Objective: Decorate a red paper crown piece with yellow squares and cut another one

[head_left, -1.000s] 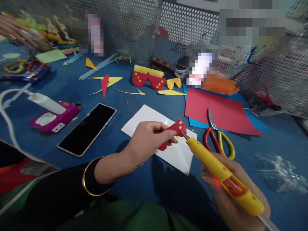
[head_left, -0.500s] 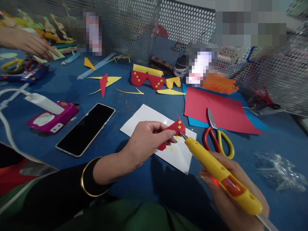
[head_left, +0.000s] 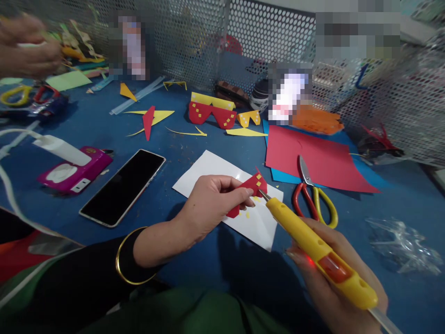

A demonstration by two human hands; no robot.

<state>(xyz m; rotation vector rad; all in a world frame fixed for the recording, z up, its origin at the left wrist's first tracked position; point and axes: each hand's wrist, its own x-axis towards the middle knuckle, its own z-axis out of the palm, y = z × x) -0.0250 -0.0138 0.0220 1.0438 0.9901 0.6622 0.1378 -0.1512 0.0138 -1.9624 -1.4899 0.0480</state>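
Note:
Pinched between my left hand's thumb and fingers is a small red paper cutout with yellow squares on it, held tilted above a folded white sheet. Tiny yellow bits lie on that sheet. My right hand is wrapped round a yellow hot glue pen, its red light glowing and a translucent stick coming out of its back end. The pen's metal tip meets the lower right edge of the red cutout. My left fingers hide part of the cutout.
Scissors lie by red paper. A phone and purple power socket are left. Red paper glasses and yellow scraps sit behind; clear plastic is right. Another person's hand is far left.
The other person's hand at the far left has lifted off the pale green paper. My two hands, the red cutout and the glue pen stay nearly where they were.

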